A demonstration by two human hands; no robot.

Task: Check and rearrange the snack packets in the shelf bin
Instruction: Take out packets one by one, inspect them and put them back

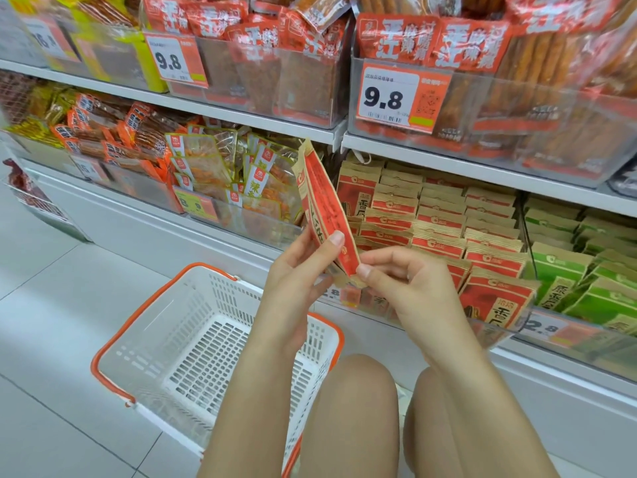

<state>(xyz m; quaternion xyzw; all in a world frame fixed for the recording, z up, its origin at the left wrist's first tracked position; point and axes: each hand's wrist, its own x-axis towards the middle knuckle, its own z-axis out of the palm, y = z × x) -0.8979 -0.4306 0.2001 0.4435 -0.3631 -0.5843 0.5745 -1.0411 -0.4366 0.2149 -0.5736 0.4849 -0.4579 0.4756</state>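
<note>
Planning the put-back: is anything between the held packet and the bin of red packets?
Nothing visible. Both hands, left and right, hold the red packet just in front of the bin; only open air lies between, though its rows look full.

This place is a shop. White shelves (482, 167) carry clear bins full of snack packets, with price tags (391, 98) reading 9.8 at 12 o'clock. A white and orange shopping basket (113, 339) stands on the tiled floor at 7 o'clock.

The held snack packet (324, 208) is red and kraft-brown; neighbouring packets (565, 270) are green; the slotted white basket (213, 343) has orange trim.
</note>
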